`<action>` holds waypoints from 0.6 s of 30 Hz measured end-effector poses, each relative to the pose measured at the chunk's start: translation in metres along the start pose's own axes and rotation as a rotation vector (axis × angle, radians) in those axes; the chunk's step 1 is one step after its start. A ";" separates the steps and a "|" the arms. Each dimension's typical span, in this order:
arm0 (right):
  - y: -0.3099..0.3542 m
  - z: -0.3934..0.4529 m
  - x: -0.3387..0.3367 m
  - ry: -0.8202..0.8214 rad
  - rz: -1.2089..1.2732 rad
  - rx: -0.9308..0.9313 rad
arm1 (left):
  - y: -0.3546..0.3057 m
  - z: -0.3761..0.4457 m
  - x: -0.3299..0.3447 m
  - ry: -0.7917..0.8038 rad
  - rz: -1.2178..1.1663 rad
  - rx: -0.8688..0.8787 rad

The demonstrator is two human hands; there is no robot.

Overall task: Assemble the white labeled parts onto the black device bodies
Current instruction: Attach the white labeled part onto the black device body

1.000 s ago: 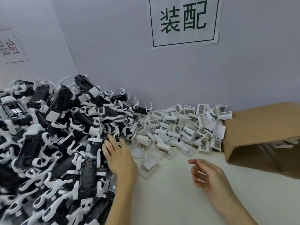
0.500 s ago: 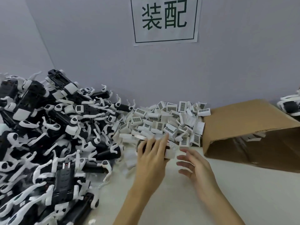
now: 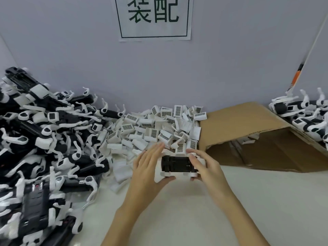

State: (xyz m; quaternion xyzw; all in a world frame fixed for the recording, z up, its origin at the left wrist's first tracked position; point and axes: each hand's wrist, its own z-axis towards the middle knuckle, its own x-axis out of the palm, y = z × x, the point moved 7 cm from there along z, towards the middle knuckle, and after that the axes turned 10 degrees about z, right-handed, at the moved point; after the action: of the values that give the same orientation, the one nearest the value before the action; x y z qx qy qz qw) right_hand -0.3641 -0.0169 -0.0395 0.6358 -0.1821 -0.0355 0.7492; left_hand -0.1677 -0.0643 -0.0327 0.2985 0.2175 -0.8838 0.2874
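Note:
Between both hands, just above the table's middle, is a black device body (image 3: 176,164) with white end pieces. My left hand (image 3: 147,167) holds its left end, thumb underneath and fingers stretched over the top. My right hand (image 3: 204,166) grips its right end with curled fingers. Right behind them lies a heap of white labeled parts (image 3: 159,128) with barcode stickers, against the wall. A big pile of black device bodies (image 3: 44,148) with white clips fills the left side.
An open cardboard box (image 3: 248,132) lies on its side at the right. More black-and-white devices (image 3: 305,118) are stacked behind it at the far right. A paper sign (image 3: 154,16) hangs on the grey wall. The table (image 3: 177,219) in front is pale.
My left hand left the black pile and came to the middle with a device body. My right hand closed in and took hold of its right end. The view shifted right.

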 end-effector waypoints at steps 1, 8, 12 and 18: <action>0.001 0.000 0.001 0.021 -0.004 0.007 | 0.007 -0.001 -0.001 0.033 -0.072 -0.044; 0.010 -0.001 0.005 0.278 -0.152 0.000 | 0.024 -0.006 0.000 0.151 -0.483 -0.369; 0.010 -0.001 -0.004 0.182 -0.233 0.009 | 0.022 -0.008 0.007 0.224 -0.762 -0.558; 0.004 -0.004 0.005 0.056 -0.010 0.051 | 0.006 -0.019 0.026 0.312 -1.001 -0.742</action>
State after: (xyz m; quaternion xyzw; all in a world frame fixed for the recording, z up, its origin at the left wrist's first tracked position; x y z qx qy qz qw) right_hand -0.3591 -0.0141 -0.0352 0.6562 -0.1589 -0.0170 0.7375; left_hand -0.1733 -0.0686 -0.0651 0.1669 0.6609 -0.7233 -0.1107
